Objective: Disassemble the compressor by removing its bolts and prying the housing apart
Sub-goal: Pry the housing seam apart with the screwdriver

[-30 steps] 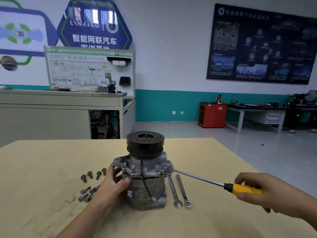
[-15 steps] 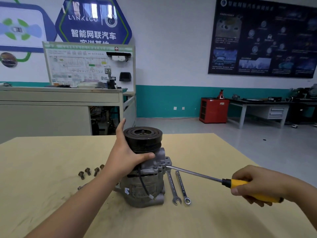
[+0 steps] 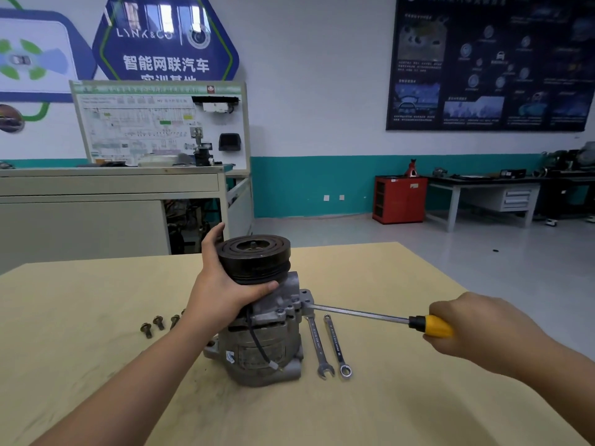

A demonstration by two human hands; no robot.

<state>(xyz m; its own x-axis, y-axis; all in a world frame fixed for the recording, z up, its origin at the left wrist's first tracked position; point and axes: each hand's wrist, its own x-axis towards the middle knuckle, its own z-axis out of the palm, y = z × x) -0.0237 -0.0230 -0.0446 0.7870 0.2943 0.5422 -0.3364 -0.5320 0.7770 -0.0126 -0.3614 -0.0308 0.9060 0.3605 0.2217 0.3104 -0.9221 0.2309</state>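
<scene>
A grey metal compressor [image 3: 262, 346] stands upright on the yellow table [image 3: 386, 397], its black pulley [image 3: 254, 257] on top. My left hand [image 3: 222, 291] grips the pulley from the left, thumb curled under its front rim. My right hand [image 3: 476, 329] holds the yellow handle of a screwdriver [image 3: 431, 326]. The steel shaft runs left, and its tip sits at the seam by the housing's right mounting ear [image 3: 305, 299]. Loose bolts [image 3: 157, 325] lie on the table left of the compressor, partly hidden by my left forearm.
Two combination wrenches [image 3: 325, 346] lie side by side right of the compressor, under the screwdriver shaft. Beyond the table stand a grey cabinet [image 3: 96, 214] with a display board, a red cabinet [image 3: 401, 199] and a workbench [image 3: 483, 194] along the far wall.
My left hand rose from the compressor's lower body to grip the pulley on top. The screwdriver tip stayed at the housing seam while my right hand shifted slightly.
</scene>
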